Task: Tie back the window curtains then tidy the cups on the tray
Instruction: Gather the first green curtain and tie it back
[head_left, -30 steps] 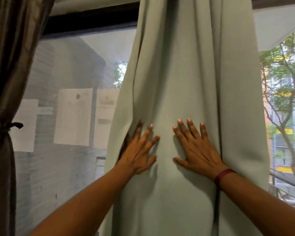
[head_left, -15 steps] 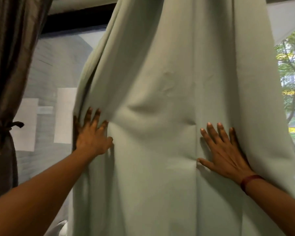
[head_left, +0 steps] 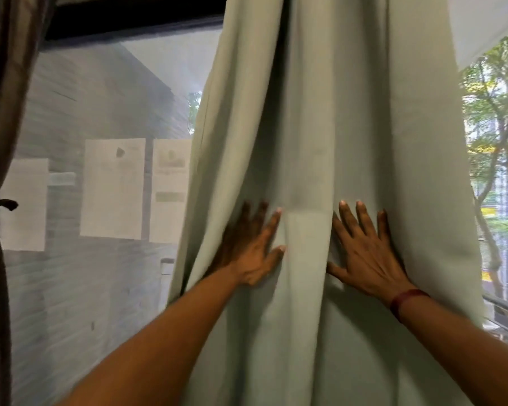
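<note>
A pale green curtain (head_left: 328, 127) hangs in front of the window, bunched into folds at hand height. My left hand (head_left: 246, 247) lies flat on its left part with fingers spread. My right hand (head_left: 366, 247), a dark red band on its wrist, presses flat on the right part, its outer fingers tucked into a fold. A strip of cloth runs between the two hands. A brown curtain (head_left: 1, 112) at the far left edge is gathered by a dark tie (head_left: 1, 205). No tray or cups are in view.
Window glass (head_left: 106, 288) shows to the left of the green curtain, with three white paper sheets (head_left: 112, 189) stuck on it and a grey wall behind. Trees and a street show through the glass (head_left: 498, 171) at the right. A dark frame (head_left: 135, 19) runs along the top.
Half a second ago my hands were far apart with the curtain spread wide. They have since moved together, gathering the cloth into a narrower bunch and uncovering the papers on the left.
</note>
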